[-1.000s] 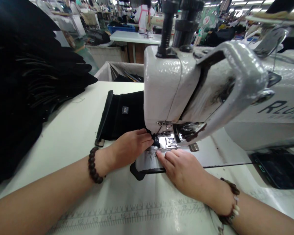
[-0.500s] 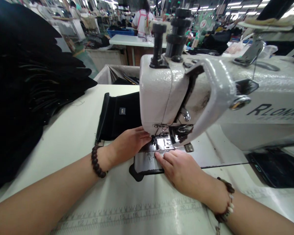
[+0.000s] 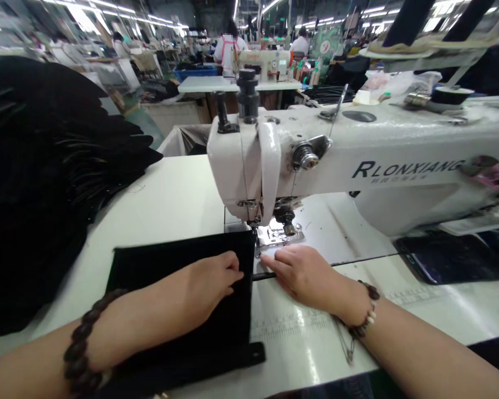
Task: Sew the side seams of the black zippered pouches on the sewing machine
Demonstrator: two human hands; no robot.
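Note:
A flat black fabric piece (image 3: 183,332) lies left of the needle, its right edge lined up below the presser foot (image 3: 254,235). On top of it rests my left hand (image 3: 208,285), its fingers curled and pinched against the cloth; whatever lies between the fingertips is hidden. My right hand (image 3: 303,271) is laid beside the needle plate, index finger stretched out toward the fabric's edge, the other fingers lightly bent, with nothing visible in them. The white sewing machine (image 3: 311,149) stands over the plate. A small black tab (image 3: 255,353) sticks out at the fabric's lower right corner.
A large heap of black cut pieces (image 3: 45,194) fills the left side. A dark phone (image 3: 453,257) lies at the right under the machine arm. Ruler markings (image 3: 293,327) run across the table. Beyond are a second sewing machine (image 3: 266,64) and a person (image 3: 228,52) in pink straps.
The black piece has come from behind the needle toward me, with its other side or end now facing me. My left hand has moved down with it. The head view has shifted.

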